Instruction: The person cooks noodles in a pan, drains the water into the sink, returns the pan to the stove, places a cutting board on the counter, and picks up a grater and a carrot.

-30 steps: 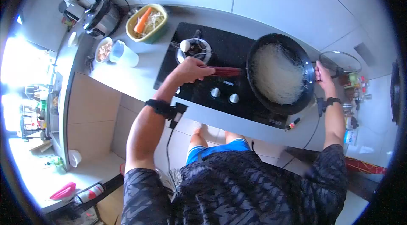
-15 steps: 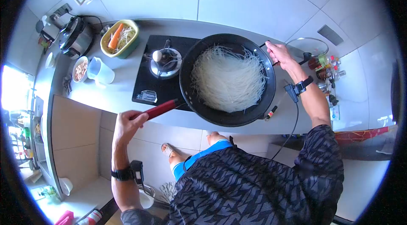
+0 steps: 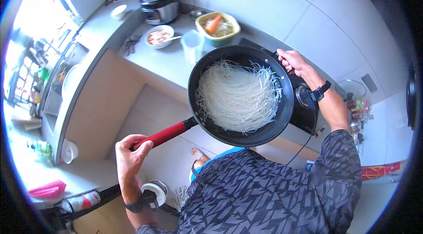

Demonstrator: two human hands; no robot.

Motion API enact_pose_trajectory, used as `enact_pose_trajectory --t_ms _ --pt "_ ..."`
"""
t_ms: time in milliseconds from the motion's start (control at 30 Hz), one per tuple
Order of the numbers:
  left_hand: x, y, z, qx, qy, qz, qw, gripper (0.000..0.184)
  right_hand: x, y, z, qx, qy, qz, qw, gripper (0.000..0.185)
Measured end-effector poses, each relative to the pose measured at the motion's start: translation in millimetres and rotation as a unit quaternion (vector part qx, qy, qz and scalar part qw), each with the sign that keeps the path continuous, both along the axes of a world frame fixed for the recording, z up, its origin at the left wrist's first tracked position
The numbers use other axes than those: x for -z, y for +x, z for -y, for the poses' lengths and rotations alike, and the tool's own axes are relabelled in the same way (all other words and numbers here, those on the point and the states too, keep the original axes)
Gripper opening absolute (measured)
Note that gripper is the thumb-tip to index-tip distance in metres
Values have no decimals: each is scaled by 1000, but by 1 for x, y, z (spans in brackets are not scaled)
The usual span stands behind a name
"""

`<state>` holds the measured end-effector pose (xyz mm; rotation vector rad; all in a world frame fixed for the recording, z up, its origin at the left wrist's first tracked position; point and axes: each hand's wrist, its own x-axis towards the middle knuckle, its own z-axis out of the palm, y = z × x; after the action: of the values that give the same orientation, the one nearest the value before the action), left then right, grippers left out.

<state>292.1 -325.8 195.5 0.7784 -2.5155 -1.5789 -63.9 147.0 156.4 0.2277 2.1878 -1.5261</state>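
Observation:
Between my two hands a large black frying pan is held up, over the counter's edge and the floor. Thin, whitish, translucent noodles fill most of it. My left hand is closed round the end of its long red handle. On the far right side, my right hand grips the small side handle, which the fingers mostly hide. The pan partly covers the black gas stove, where a burner shows beside my right wrist.
Along the counter stand a clear plastic jug, a bowl of pinkish pieces, a yellow-green basin with a carrot, and an electric cooker. Bottles and a glass lid are at right. A counter runs leftward to the window.
Both hands have lifted the pan off the stove. My body and view have turned left, so the pan now hangs toward the counter's front, and more of the left counter shows.

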Motion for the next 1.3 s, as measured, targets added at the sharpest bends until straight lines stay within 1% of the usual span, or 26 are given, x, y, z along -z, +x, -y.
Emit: enact_pose_trajectory --t_ms 133,267,367,400,500,533,600,633,667,700,767,800,833,867,900,933,967,1067,1100,1133,1233,1300 --pt "-13 52 75 -72 4 -14 997 22 0 -17 128 -79 -44 4 996 38" --pt "-22 81 137 -142 0 -32 989 21 -16 -45 257 -156 -33 -21 987 37" --pt "-19 101 183 -187 4 -56 981 19 -10 -76 348 -224 -44 -16 973 37" --pt "-26 94 185 -210 20 -44 977 18 -21 -70 369 -198 -13 -17 980 37" --pt "-39 86 238 -243 -7 -41 969 17 -20 -99 470 -245 -32 0 969 37" --pt "-41 84 253 -255 -20 -48 965 17 -12 -108 502 -266 -71 -9 961 38" --pt "-44 82 284 -289 8 -38 957 18 -8 -121 563 -289 -79 -12 954 37" --pt "-44 87 295 -291 17 -53 955 18 -18 -117 581 -293 -81 -22 952 38" --pt "-40 102 310 -305 -5 -42 951 20 -16 -120 604 -305 -66 -14 950 38" --pt "-42 112 328 -321 13 -42 946 21 -20 -115 636 -318 -65 -18 946 39" --pt "-47 120 361 -328 -26 -44 943 20 -34 -112 692 -338 -59 -34 939 39" --pt "-50 120 373 -344 -11 -48 938 20 -40 -112 719 -347 -50 -44 935 39" --pt "-55 116 386 -360 4 -54 931 20 -46 -112 746 -351 -13 -57 935 40" --pt "-59 135 415 -332 23 -60 941 19 -53 -77 731 -320 -6 -44 946 40" --pt "-79 180 454 -310 46 -64 948 19 -96 -18 736 -296 14 -39 954 40" --pt "-92 200 480 -308 55 -62 948 18 -110 0 761 -301 20 -41 952 40" --pt "-96 205 502 -310 61 -58 947 18 -111 -1 785 -309 24 -42 950 40" --pt "-85 211 576 -307 42 -43 950 17 -119 6 860 -306 55 -42 949 40" --pt "-85 202 591 -302 23 -25 953 17 -107 1 869 -299 57 -33 952 40" --pt "-83 191 601 -304 27 -31 952 17 -97 -12 879 -318 54 -56 945 40" --pt "-76 172 638 -294 -16 -11 956 18 -80 -32 915 -309 52 -22 950 40" --pt "-69 164 674 -293 10 -16 956 17 -80 -34 944 -294 71 -23 953 40"
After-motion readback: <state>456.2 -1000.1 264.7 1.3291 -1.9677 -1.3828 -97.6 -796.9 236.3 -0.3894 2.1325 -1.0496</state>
